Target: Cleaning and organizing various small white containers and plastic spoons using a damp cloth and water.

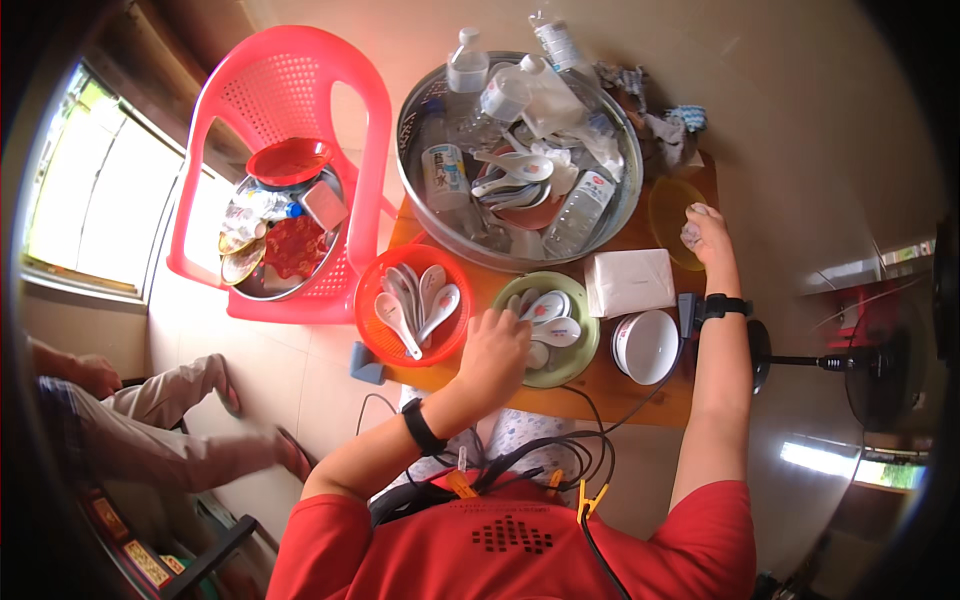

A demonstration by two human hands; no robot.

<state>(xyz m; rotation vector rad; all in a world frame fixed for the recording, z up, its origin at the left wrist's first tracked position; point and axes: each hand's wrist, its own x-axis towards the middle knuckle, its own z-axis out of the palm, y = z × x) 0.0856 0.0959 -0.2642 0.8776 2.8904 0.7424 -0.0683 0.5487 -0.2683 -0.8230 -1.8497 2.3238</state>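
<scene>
My left hand (495, 352) reaches over the left rim of a green bowl (589, 352) that holds several white soup spoons (556, 331); its fingertips are hidden, so a grip cannot be made out. Crumpled whitish tissue (691, 234) is held in my right hand (709, 232), above a yellow translucent bowl (667, 217) at the table's right side. A red plastic basket (364, 315) with several more soup spoons (431, 296) lies left of the green bowl. White bowls (649, 349) are stacked to its right, below a pack of white paper napkins (630, 281).
A large metal basin (420, 217) of plastic bottles, spoons and crumpled plastic stands at the wooden table's (622, 409) far side. A red plastic chair (367, 150) bears another filled basin (292, 292). At left sits another person (165, 442). Black cables (570, 442) cross my lap.
</scene>
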